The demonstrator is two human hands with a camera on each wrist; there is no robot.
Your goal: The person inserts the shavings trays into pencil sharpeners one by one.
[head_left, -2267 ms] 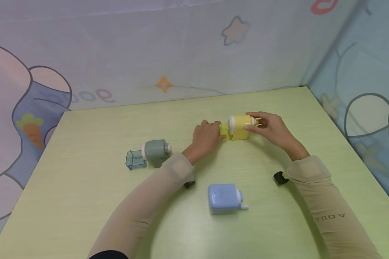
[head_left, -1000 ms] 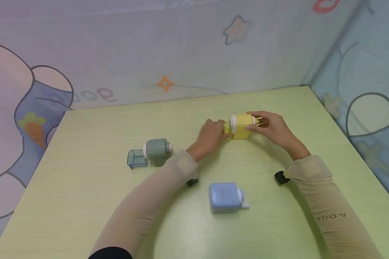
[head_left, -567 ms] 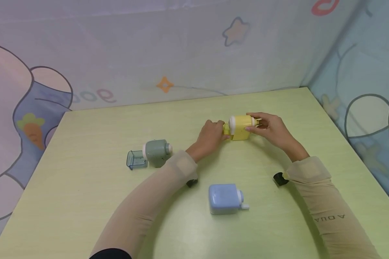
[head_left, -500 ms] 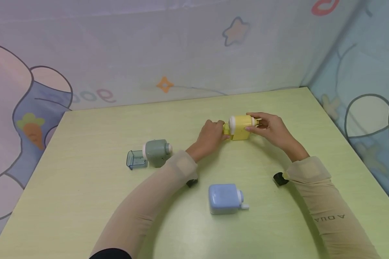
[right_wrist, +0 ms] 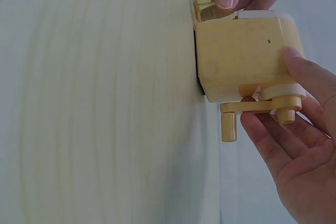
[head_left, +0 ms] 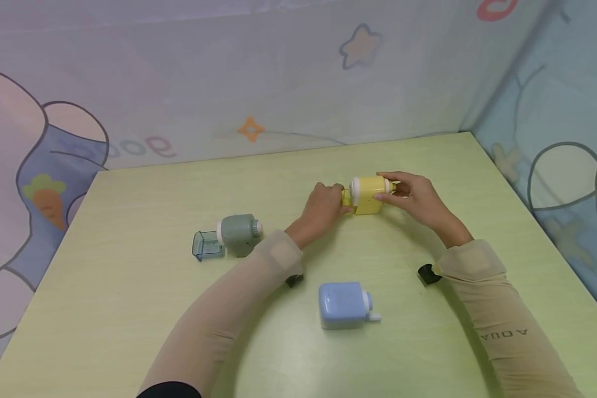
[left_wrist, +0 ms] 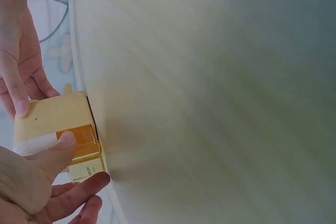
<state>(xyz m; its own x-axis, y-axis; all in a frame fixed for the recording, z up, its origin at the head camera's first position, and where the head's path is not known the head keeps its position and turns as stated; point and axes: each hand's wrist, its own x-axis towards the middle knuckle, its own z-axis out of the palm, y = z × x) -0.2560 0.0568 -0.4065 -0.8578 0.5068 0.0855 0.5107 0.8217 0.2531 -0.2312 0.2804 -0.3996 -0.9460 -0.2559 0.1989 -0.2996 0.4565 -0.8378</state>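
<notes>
A yellow hand-crank pencil sharpener (head_left: 368, 198) stands near the back of the table. My right hand (head_left: 420, 202) grips its body at the crank end, thumb on the near side and fingers over the top. In the right wrist view the crank handle (right_wrist: 229, 125) hangs beside those fingers. My left hand (head_left: 319, 211) pinches the clear yellow shavings drawer (head_left: 346, 197) at the other end, which sticks partly out of the body. The left wrist view has the left thumb (left_wrist: 65, 139) on the drawer and the other fingers beyond its end.
A green sharpener (head_left: 240, 235) stands left of my left forearm, its clear drawer (head_left: 208, 245) pulled out. Nearer, between the forearms, is a blue sharpener (head_left: 343, 305) with a white crank. The wall cloth (head_left: 298, 83) rises behind the table (head_left: 144, 221).
My left hand has moved slightly right, and less of the yellow sharpener's drawer shows outside its body than at first. The right hand keeps its hold; the green and blue sharpeners stay put.
</notes>
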